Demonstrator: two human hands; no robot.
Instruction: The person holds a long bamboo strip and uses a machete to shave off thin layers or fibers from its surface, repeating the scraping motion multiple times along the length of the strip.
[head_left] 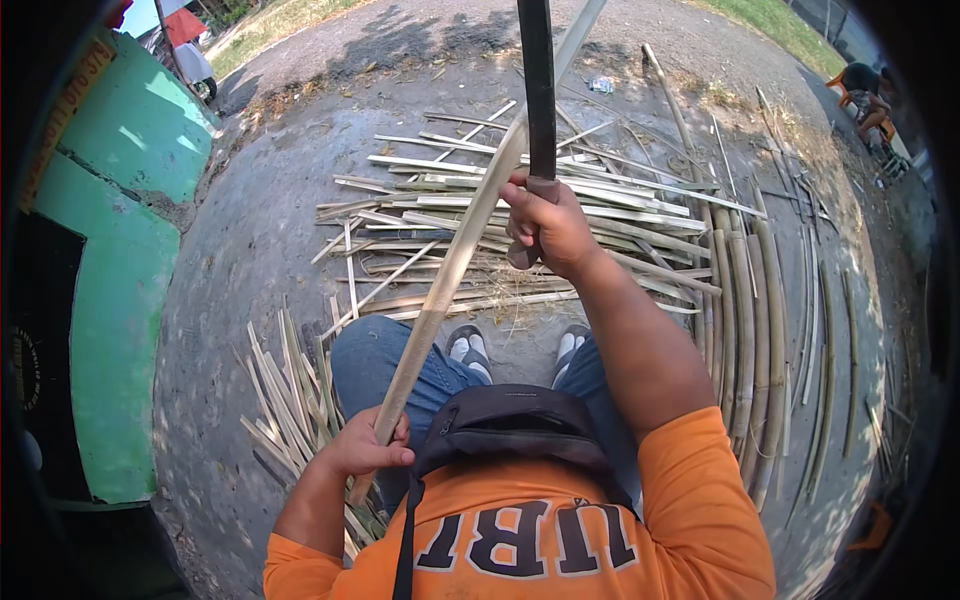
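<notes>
My left hand [368,446] is closed round the lower end of a long split bamboo strip [452,272]. The strip slants up and to the right across my view, past the top edge. In my right hand [552,225] is the brown handle of a machete, its dark blade [538,90] pointing up and away from me. Blade and strip cross near the top of the view; whether they touch I cannot tell. Beyond my feet lies a loose pile of split bamboo strips [440,200], mostly lying crosswise.
More split strips [290,390] are heaped by my left knee. Whole bamboo poles [742,330] lie lengthwise at the right. A green wall [125,350] stands at the far left, and a person [868,100] sits at the far right. A black waist bag [520,430] rests on my lap.
</notes>
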